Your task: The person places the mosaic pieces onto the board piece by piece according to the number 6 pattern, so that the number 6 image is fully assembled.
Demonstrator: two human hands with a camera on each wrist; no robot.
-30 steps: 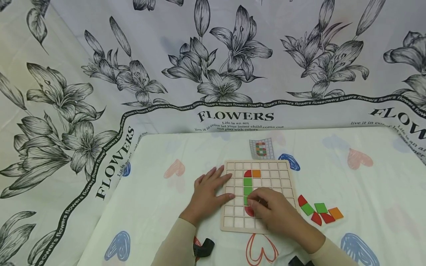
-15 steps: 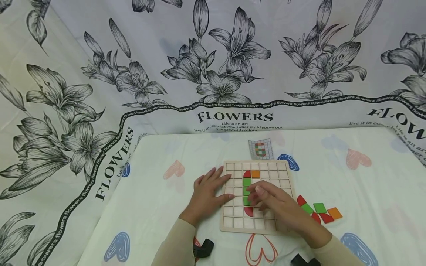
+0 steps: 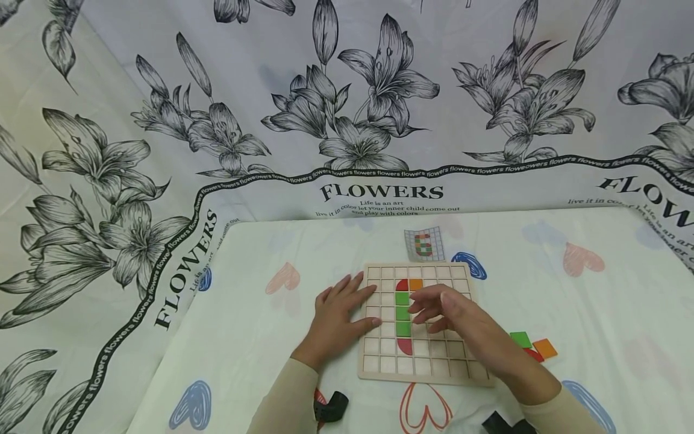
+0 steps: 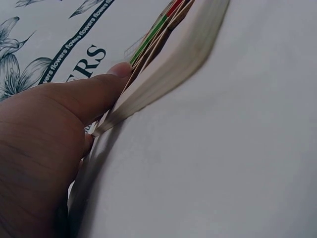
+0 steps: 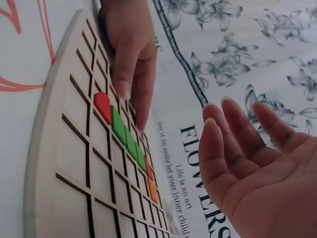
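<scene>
A wooden grid board (image 3: 374,364) lies on the table. One column holds a red rounded tile (image 3: 402,285), several green square tiles (image 3: 402,313) and a lower red rounded tile (image 3: 405,346); an orange square tile (image 3: 415,284) sits beside the top red one. My left hand (image 3: 338,319) rests along the board's left edge, fingers straight and thumb on the rim. Over the board's middle right hovers my right hand (image 3: 466,325). Its fingers are loosely bent, and the right wrist view shows nothing in the palm or between the fingertips (image 5: 213,129).
To the right of the board lie a loose green tile (image 3: 520,339), an orange tile (image 3: 545,348) and a partly covered red tile (image 3: 534,355). A small pattern card (image 3: 425,243) lies behind the board. Flower-printed cloth (image 3: 379,120) hangs at the back.
My right hand has lifted off the lower part of the tile column and shifted right, its fingers loosening. It now covers some of the loose tiles. The left hand has stayed put.
</scene>
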